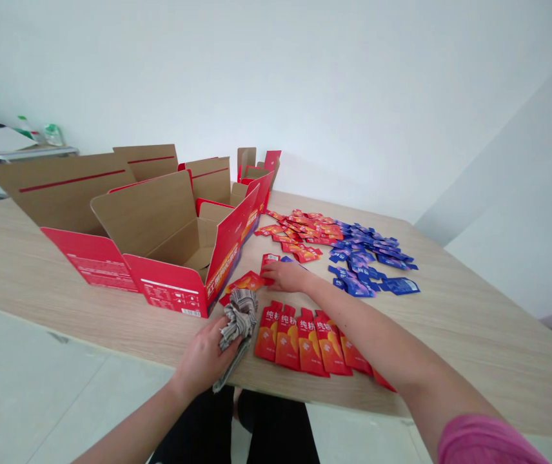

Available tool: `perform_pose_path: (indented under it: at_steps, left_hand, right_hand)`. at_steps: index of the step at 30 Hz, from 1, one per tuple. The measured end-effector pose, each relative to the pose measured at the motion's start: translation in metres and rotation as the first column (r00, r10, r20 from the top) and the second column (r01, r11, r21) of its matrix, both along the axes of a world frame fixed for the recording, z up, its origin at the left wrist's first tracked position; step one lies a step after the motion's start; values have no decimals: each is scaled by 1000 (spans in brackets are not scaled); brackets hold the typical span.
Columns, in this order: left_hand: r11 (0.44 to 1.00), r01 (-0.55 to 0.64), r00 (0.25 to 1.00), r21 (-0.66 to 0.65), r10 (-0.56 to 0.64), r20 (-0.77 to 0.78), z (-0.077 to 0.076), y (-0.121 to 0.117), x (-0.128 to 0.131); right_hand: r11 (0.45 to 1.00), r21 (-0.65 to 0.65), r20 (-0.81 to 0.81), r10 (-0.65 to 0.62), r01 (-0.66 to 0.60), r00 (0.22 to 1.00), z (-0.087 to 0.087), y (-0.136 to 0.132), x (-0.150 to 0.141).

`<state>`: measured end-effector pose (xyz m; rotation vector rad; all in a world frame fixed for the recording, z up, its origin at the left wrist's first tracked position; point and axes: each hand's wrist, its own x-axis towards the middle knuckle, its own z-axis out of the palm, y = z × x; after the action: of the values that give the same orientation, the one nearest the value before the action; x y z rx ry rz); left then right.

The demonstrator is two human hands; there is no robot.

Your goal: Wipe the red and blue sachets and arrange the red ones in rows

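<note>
My left hand (203,359) is closed around a crumpled grey striped cloth (238,317) at the table's near edge. My right hand (288,276) reaches forward and rests with its fingers on a red sachet (269,261) lying just past a second flat red sachet (247,282). Under my right forearm a row of several red sachets (300,332) lies side by side, overlapping. Beyond my right hand a heap of loose red sachets (305,231) and blue sachets (367,261) is spread over the table.
An open red cardboard box (179,254) with raised brown flaps stands left of my hands on the wooden table (474,328). More open boxes (256,169) stand behind it. A shelf with papers and bottles (19,138) is at the far left by the white wall.
</note>
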<state>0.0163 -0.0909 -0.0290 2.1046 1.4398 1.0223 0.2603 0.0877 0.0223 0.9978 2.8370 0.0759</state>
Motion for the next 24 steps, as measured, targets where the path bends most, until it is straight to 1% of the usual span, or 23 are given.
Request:
perform_pose_path:
  at_steps: [3, 7, 10, 13, 16, 20, 24]
  left_hand:
    - [1000, 1, 1000, -3, -1, 2, 1, 0, 1]
    - [1000, -5, 1000, 6, 5, -8, 0, 0, 1]
    - [1000, -21, 1000, 2, 21, -19, 0, 0, 2]
    - [999, -36, 999, 8, 36, -24, 1, 0, 2]
    - [998, -55, 998, 8, 56, -25, 0, 0, 3]
    - [998, -60, 998, 3, 60, -19, 0, 0, 3]
    - [998, -58, 998, -3, 58, -14, 0, -1, 3]
  right_hand:
    - [999, -17, -24, 34, -35, 999, -4, -9, -9]
    - [995, -37, -45, 89, -91, 995, -11, -17, -36]
    - [995, -50, -41, 90, -92, 995, -17, -19, -53]
    - [997, -60, -48, 37, -39, 998, -19, -20, -56]
    - [996, -84, -80, -37, 30, 996, -17, -22, -50]
    - [979, -176, -105, -118, 99, 987, -11, -26, -40]
    - [952, -269, -138, -192, 149, 972, -8, -33, -40]
